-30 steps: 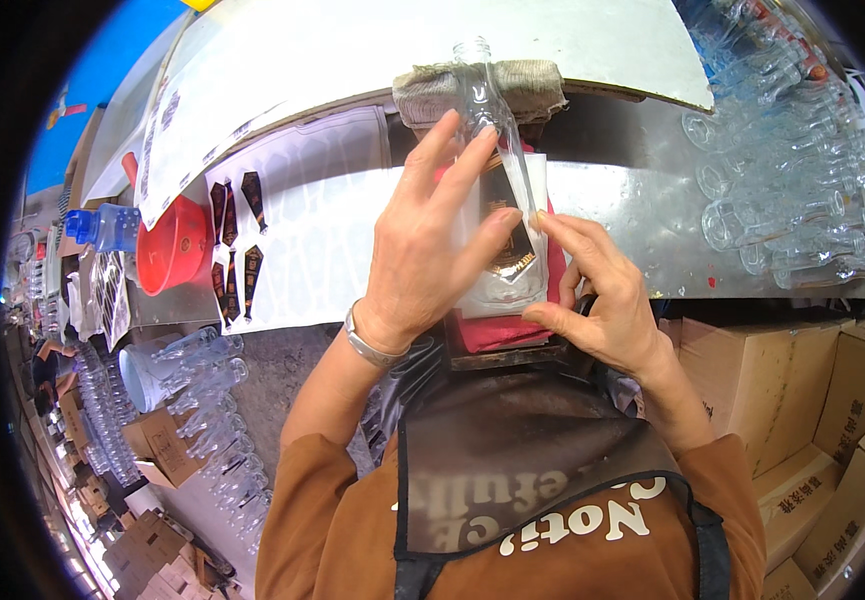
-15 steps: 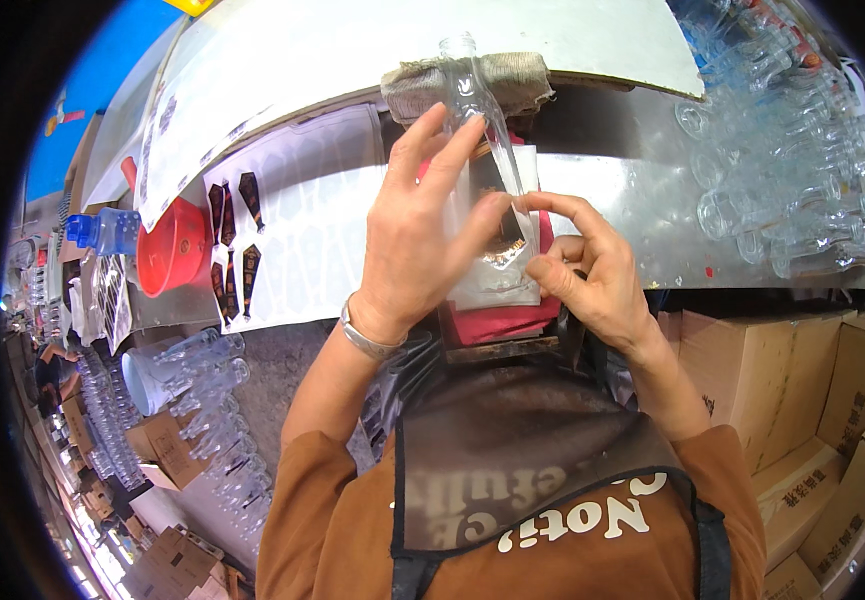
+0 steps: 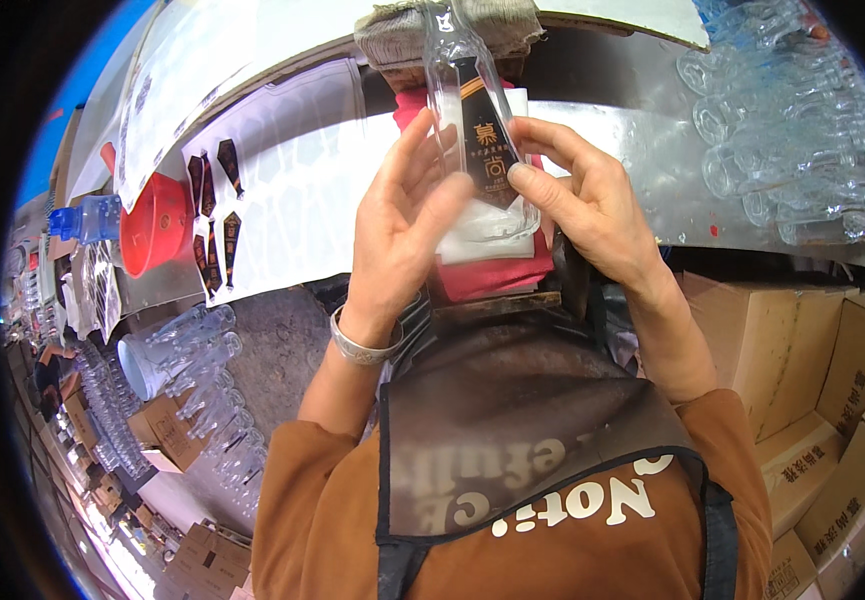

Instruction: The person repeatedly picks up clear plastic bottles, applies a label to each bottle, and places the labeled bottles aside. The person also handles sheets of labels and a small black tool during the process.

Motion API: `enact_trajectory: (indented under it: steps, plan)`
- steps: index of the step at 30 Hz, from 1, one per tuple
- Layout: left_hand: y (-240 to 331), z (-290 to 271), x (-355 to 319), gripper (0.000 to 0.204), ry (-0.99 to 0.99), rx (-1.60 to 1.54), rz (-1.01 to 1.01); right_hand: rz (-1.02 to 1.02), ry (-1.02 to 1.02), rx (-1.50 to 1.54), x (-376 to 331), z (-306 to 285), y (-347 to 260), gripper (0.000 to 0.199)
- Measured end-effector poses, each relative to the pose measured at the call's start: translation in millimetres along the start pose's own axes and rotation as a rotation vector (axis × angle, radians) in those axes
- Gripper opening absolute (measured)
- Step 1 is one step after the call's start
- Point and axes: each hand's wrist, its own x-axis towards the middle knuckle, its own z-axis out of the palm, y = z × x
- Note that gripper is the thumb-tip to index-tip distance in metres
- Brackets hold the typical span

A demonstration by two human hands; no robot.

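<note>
A clear glass bottle (image 3: 442,150) lies on its back, its neck pointing away from me over a rolled grey cloth. On its upper face sits a black tie-shaped label (image 3: 477,125) with gold print. My left hand (image 3: 402,215) curls along the bottle's left side, thumb near the base, slightly blurred. From the right, my right hand (image 3: 597,200) grips the lower part with thumb and forefinger by the label's edge. Beneath the bottle are a white pad (image 3: 492,248) and a red cloth (image 3: 492,280). The far sides of my fingers are hidden.
Left of the bottle lies a white backing sheet (image 3: 297,170) with several dark tie-shaped labels (image 3: 231,240). Beyond it stand a red bowl (image 3: 152,225) and a blue-capped bottle (image 3: 92,219). Clear bottles (image 3: 782,140) crowd the right. Cardboard boxes (image 3: 772,360) stand below right.
My left hand has come down from the bottle's upper part to its left side. The bottle has turned so its label faces up more squarely. The whole view has shifted slightly.
</note>
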Motion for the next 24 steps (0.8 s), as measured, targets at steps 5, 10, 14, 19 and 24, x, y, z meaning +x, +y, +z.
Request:
enact_trajectory:
  steps: [5,10,14,19,24]
  plan:
    - [-4,5,4,0.063,0.056,0.017,0.043,-0.013,0.007,0.03,2,4,3,0.054]
    - [-5,4,6,0.059,0.071,0.026,0.056,-0.089,0.042,-0.022,5,6,8,0.053]
    - [-4,3,8,0.057,0.068,0.034,0.056,-0.135,0.075,-0.013,6,10,13,0.053]
    - [-7,1,8,0.057,0.066,0.002,0.049,0.009,-0.082,-0.099,4,4,-6,0.049]
    - [-6,-1,7,0.058,0.05,-0.014,0.033,-0.049,-0.088,0.003,7,-1,9,0.047]
